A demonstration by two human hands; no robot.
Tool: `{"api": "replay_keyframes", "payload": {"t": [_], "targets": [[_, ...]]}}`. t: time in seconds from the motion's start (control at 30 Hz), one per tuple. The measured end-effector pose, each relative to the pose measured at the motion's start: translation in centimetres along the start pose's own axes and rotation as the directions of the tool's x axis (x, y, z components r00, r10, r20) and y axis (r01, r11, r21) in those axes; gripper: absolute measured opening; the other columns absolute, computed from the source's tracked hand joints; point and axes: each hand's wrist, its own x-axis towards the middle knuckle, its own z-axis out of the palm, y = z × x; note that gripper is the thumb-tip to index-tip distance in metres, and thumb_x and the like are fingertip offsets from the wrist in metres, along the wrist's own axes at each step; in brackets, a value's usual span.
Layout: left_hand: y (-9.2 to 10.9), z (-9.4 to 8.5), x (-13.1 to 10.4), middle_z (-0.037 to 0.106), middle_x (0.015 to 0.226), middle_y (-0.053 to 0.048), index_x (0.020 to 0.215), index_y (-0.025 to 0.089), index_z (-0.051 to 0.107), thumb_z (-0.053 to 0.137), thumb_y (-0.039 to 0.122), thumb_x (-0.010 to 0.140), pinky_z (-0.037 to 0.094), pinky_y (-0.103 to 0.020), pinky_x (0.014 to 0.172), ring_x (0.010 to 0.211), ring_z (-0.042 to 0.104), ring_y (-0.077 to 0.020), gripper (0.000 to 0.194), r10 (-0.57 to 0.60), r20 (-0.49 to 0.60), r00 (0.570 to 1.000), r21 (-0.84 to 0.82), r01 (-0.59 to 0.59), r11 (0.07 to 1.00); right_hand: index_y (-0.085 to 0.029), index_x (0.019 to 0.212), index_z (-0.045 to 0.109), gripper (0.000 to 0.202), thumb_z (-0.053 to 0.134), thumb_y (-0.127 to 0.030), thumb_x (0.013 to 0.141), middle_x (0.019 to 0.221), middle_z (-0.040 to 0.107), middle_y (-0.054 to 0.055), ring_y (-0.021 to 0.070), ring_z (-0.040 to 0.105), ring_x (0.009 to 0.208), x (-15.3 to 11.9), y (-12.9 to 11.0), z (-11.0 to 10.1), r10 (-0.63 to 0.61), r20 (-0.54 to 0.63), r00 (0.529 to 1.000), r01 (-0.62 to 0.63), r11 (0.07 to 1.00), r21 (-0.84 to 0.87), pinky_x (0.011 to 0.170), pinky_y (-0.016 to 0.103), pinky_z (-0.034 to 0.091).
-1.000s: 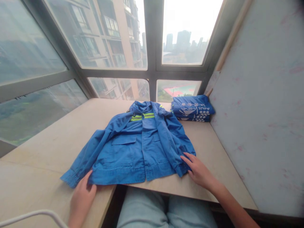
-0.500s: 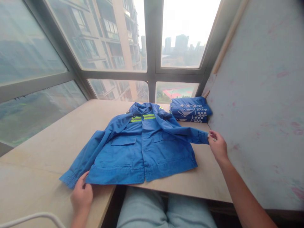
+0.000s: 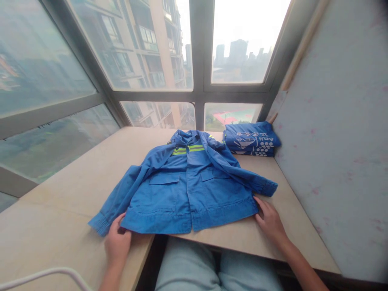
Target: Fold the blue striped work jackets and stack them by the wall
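Note:
A blue work jacket (image 3: 169, 194) with yellow-green reflective stripes lies front up on the table, collar toward the window and hem toward me. Both sleeves spread outward. My left hand (image 3: 117, 237) pinches the jacket's lower left corner, close to the left cuff, with thumb and fingers closed on the hem. At the opposite lower corner, my right hand (image 3: 269, 220) has its fingers and thumb on the hem edge, just below the right sleeve. The fingertips are partly hidden by the cloth on both sides.
Behind the jacket's right shoulder sits a folded stack of blue clothes (image 3: 251, 139) with white print. A patterned wall (image 3: 339, 161) bounds the right side, windows the back. A white cable-like curve (image 3: 60, 271) crosses the lower left. My legs (image 3: 188, 266) are under the table edge (image 3: 236, 246).
My right hand has let go of the right cuff and moved down and inward to the hem corner. The right sleeve now rests lower. My left hand stays at its corner. The view has shifted slightly.

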Motion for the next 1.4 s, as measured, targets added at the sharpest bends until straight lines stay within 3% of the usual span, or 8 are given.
{"api": "replay_keyframes", "payload": {"t": [0.27, 0.53, 0.7, 0.8, 0.93, 1.17, 1.3, 1.4], "targets": [[4.7, -0.7, 3.4, 0.062, 0.074, -0.002, 0.113, 0.018, 0.071, 0.053, 0.038, 0.079, 0.049, -0.031, 0.067, 0.063, 0.055, -0.0174, 0.043, 0.059, -0.11, 0.992, 0.006, -0.059, 0.998, -0.019, 0.095, 0.068, 0.029, 0.049, -0.036, 0.08, 0.081, 0.067, 0.005, 0.0229, 0.064, 0.077, 8.4, -4.3, -2.6, 0.286, -0.016, 0.958, -0.284, 0.956, 0.078, 0.071, 0.035, 0.05], [12.2, -8.7, 14.1, 0.065, 0.07, -0.003, 0.1, 0.014, 0.073, 0.05, 0.023, 0.079, 0.049, -0.032, 0.076, 0.072, 0.061, -0.0198, 0.033, 0.072, 0.003, 0.997, 0.187, -0.071, 0.98, -0.019, 0.092, 0.074, 0.029, 0.053, -0.018, 0.071, 0.105, 0.066, 0.01, 0.0236, 0.062, 0.091, 22.4, -9.4, -12.1, 0.152, -0.129, 0.98, -0.18, 0.952, -0.248, 0.082, 0.034, 0.046], [16.8, -12.1, 16.5, 0.063, 0.066, -0.001, 0.108, 0.003, 0.069, 0.049, 0.026, 0.083, 0.045, -0.032, 0.076, 0.073, 0.057, -0.0177, 0.039, 0.092, 0.015, 0.996, 0.266, -0.093, 0.959, -0.018, 0.102, 0.075, 0.045, 0.048, -0.006, 0.068, 0.101, 0.073, 0.006, 0.0224, 0.064, 0.096, 27.2, -12.5, -16.0, 0.012, 0.103, 0.995, 0.004, 0.989, -0.146, 0.086, 0.031, 0.046], [16.6, -12.6, 16.3, 0.063, 0.063, 0.0, 0.104, 0.01, 0.071, 0.047, 0.025, 0.079, 0.045, -0.028, 0.069, 0.064, 0.055, -0.0162, 0.038, 0.111, -0.014, 0.994, 0.239, -0.105, 0.965, -0.018, 0.102, 0.074, 0.045, 0.05, -0.006, 0.067, 0.096, 0.073, 0.003, 0.0199, 0.064, 0.09, 25.9, -12.6, -16.4, -0.19, 0.352, 0.917, 0.222, 0.973, -0.055, 0.079, 0.026, 0.046], [11.9, -11.2, 13.4, 0.072, 0.075, -0.003, 0.091, 0.019, 0.075, 0.048, 0.024, 0.065, 0.05, -0.028, 0.07, 0.071, 0.064, -0.0206, 0.038, 0.243, 0.222, 0.944, 0.102, -0.271, 0.957, -0.02, 0.088, 0.073, 0.021, 0.058, -0.015, 0.073, 0.085, 0.07, 0.001, 0.0184, 0.063, 0.079, 18.7, -9.7, -13.7, -0.26, 0.509, 0.821, 0.321, 0.946, -0.035, 0.07, 0.025, 0.045], [2.3, -8.2, 3.1, 0.07, 0.102, -0.002, 0.089, 0.027, 0.073, 0.046, 0.013, 0.062, 0.05, -0.028, 0.088, 0.097, 0.066, -0.0194, 0.041, 0.391, 0.671, 0.63, 0.06, -0.571, 0.819, -0.021, 0.093, 0.07, 0.035, 0.053, -0.005, 0.069, 0.098, 0.065, 0.007, 0.0238, 0.061, 0.095, 3.4, -3.8, -6.9, -0.133, 0.473, 0.871, 0.259, 0.942, -0.211, 0.082, 0.034, 0.045], [2.4, -7.9, 0.1, 0.064, 0.125, -0.007, 0.108, 0.029, 0.07, 0.056, 0.014, 0.064, 0.045, -0.04, 0.097, 0.119, 0.057, -0.0283, 0.049, 0.345, 0.704, 0.62, 0.265, -0.681, 0.683, -0.023, 0.106, 0.068, 0.032, 0.065, -0.022, 0.074, 0.111, 0.064, 0.01, 0.031, 0.056, 0.109, 0.9, -5.6, -5.3, -0.144, 0.446, 0.883, 0.267, 0.936, -0.227, 0.095, 0.047, 0.042], [5.1, -6.1, -1.9, 0.056, 0.138, -0.01, 0.126, 0.03, 0.062, 0.065, 0.024, 0.066, 0.037, -0.049, 0.107, 0.129, 0.048, -0.0325, 0.06, 0.374, 0.752, 0.543, 0.233, -0.75, 0.62, -0.022, 0.118, 0.064, 0.039, 0.065, -0.037, 0.082, 0.117, 0.064, 0.012, 0.0315, 0.056, 0.111, 1.6, -9.0, -3.5, -0.183, 0.426, 0.886, 0.259, 0.957, -0.127, 0.098, 0.05, 0.042]]}}
